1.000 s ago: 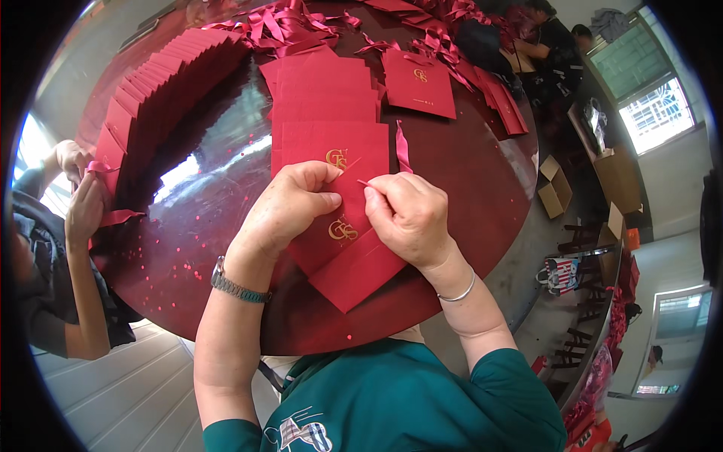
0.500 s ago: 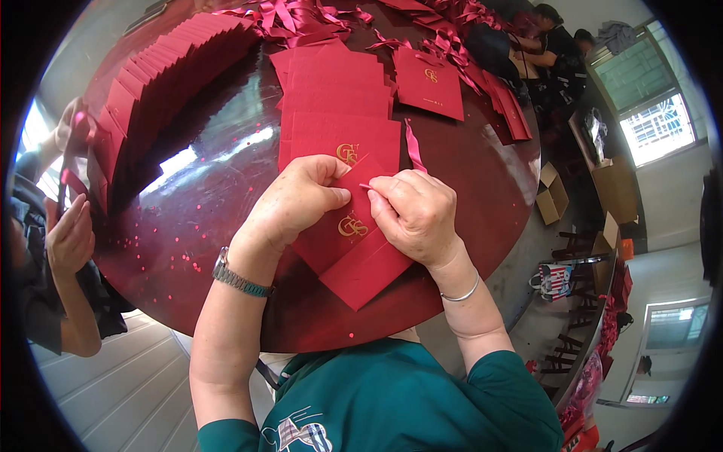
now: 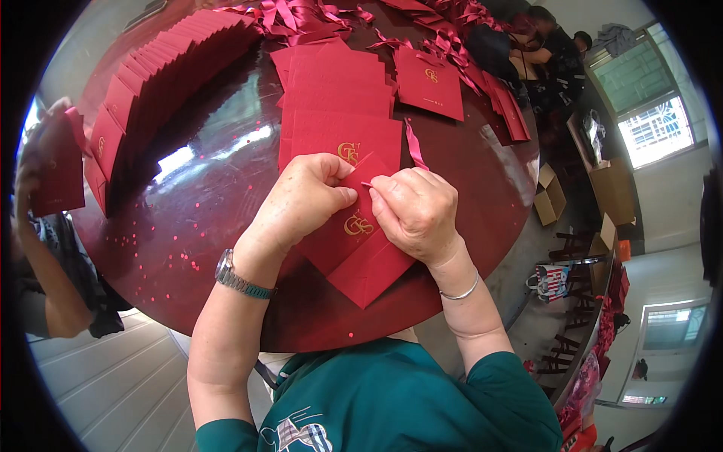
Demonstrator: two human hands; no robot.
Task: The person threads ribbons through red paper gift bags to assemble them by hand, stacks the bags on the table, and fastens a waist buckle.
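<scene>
— While the left hand (image 3: 310, 190) pinches the red bag (image 3: 360, 250) at its upper-left edge, thumb against forefinger, what occupies the right hand (image 3: 418, 212)?

— Fingers curled, thumb pressed to forefinger; a thin pink strand (image 3: 367, 184) pokes from the pinch, over the bag. Whether it passes through a hole, cannot tell: fingers cover the spot.

— Position of the bag?

— Over the near side of the round table (image 3: 226, 200), turned cornerwise, its top corner overlapping the nearest of the stacked bags (image 3: 339, 98) in view. Angle probably chosen to bring the edge between both thumbs.

— Why such close hands?

— Left likely steadies the paper, giving the right something firm to work against.

— And the ribbon tail (image 3: 415, 145)?

— Emerges beyond the right knuckles; link to the strand hidden.

— Stack arrangement?

— Stepped, near edges exposed, presumably for easy lifting. Fanned row (image 3: 167, 71) at left stands close-packed, perhaps saving room.
</scene>
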